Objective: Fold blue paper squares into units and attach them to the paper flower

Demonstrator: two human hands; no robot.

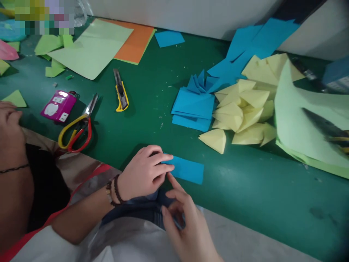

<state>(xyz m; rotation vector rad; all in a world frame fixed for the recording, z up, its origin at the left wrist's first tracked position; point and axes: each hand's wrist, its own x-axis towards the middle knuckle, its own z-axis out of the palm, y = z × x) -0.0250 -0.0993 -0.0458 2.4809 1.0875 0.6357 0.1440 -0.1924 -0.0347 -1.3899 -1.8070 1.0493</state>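
A folded strip of blue paper [189,170] lies at the table's front edge. My left hand [147,169] rests over its left end, with the fingers stretched out and pressing down on it; that end is hidden underneath. My right hand [189,223] is just below, its index fingertip close to the paper's lower edge beside the left fingers. Thumb and index finger are apart, and nothing shows between them. Whether that fingertip touches the paper I cannot tell. Beyond the strip sits a stack of folded blue paper [193,105], with folded yellow paper pieces [242,105] to its right.
Scissors [79,125] with yellow and red handles, a box cutter [121,91] and a purple device [59,105] lie leftward on the green table [141,120]. Pale green sheets [94,49] lie behind. At far left is another person's hand [11,127]. Green sheets [308,105] stand right.
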